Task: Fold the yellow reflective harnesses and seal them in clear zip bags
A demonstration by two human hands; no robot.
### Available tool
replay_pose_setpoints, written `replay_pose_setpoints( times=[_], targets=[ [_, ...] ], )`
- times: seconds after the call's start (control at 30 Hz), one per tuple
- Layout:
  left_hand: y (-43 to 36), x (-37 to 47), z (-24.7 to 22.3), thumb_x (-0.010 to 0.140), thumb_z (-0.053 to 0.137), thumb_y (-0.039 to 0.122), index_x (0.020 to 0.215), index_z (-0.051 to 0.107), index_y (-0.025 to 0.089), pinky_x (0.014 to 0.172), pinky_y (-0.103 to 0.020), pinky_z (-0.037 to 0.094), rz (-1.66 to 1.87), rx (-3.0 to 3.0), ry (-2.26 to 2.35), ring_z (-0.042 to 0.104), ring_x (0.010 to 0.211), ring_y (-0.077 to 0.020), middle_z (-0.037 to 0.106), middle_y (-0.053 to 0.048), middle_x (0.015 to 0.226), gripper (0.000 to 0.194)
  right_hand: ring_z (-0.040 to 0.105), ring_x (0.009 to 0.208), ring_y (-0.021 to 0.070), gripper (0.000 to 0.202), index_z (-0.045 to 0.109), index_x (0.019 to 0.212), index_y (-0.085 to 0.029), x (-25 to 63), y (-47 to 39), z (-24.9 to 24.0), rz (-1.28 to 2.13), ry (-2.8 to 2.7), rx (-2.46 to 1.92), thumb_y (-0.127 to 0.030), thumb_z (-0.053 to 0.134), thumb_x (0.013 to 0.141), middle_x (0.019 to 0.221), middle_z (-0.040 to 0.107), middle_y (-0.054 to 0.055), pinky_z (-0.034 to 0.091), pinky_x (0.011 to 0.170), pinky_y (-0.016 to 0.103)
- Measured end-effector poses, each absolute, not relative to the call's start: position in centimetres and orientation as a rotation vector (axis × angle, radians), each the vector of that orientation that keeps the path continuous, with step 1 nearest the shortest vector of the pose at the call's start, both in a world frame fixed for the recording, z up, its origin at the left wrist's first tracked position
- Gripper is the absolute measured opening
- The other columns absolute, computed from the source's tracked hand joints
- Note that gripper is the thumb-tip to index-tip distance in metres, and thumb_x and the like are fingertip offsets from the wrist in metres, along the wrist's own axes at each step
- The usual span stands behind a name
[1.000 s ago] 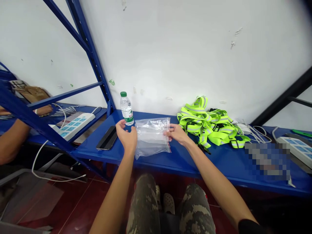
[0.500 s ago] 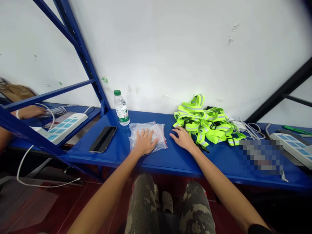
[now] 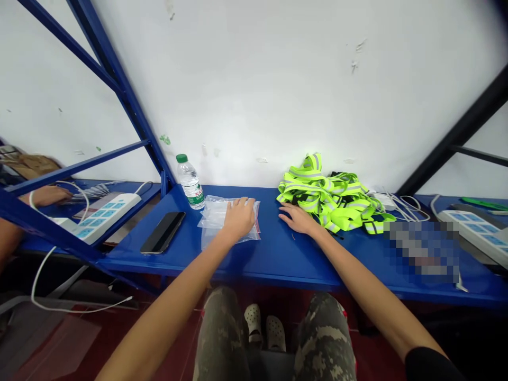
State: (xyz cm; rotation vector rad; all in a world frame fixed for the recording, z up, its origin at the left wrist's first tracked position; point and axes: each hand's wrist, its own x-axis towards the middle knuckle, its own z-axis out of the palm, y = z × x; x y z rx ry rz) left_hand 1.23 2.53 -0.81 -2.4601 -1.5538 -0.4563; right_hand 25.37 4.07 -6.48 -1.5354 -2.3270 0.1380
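Observation:
Several clear plastic bags [image 3: 216, 214] with red-edged seals lie in a loose stack on the blue table [image 3: 270, 259]. Over their right part rests my left hand [image 3: 239, 217], palm down, its fingers fairly close together but not curled round anything. My right hand [image 3: 297, 218] lies on the table with its fingers apart, at the left edge of a tangled heap of yellow-green reflective straps [image 3: 325, 196] with black buckles. Its fingertips are next to the straps, and it holds nothing.
A water bottle [image 3: 191, 182] and a phone [image 3: 162, 233] stand and lie left of the bags. Power strips [image 3: 107, 217] are at both sides, with white cables at right [image 3: 415, 209]. Another person's hand [image 3: 50, 196] is at far left, beyond the blue frame [image 3: 135, 114].
My left hand has shifted right over the bags, its fingers closer together, and more of the bags' left part shows. My right hand stays beside the straps. The view has moved slightly.

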Motion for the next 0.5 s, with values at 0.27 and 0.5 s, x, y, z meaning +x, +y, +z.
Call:
replay_pose_setpoints(
  times=[0.27,0.5],
  targets=[
    [2.9,10.4,-5.4,0.083,0.042,0.006,0.129,0.05,0.012,0.113,-0.045,0.032,-0.832,-2.581,-1.281,0.045,0.129,-0.0264,0.055,-0.014,0.131,0.047,0.053,0.127,0.027,0.042,0.059,0.128,-0.014,26.9,-1.4,-5.9,0.043,-2.374,-1.31,-0.036,0.038,0.099,0.137,0.056,0.014,0.041,0.109,0.043],
    [5.7,14.2,-6.3,0.091,0.039,0.017,0.128,0.047,0.014,0.1,-0.039,0.044,-1.147,-2.59,-1.503,0.053,0.115,-0.0237,0.055,-0.014,0.125,0.037,0.055,0.125,0.026,0.042,0.053,0.134,-0.014,30.2,1.7,-7.2,-0.114,-2.109,-1.537,-0.029,0.039,0.097,0.137,0.057,0.013,0.045,0.105,0.04]
  ],
)
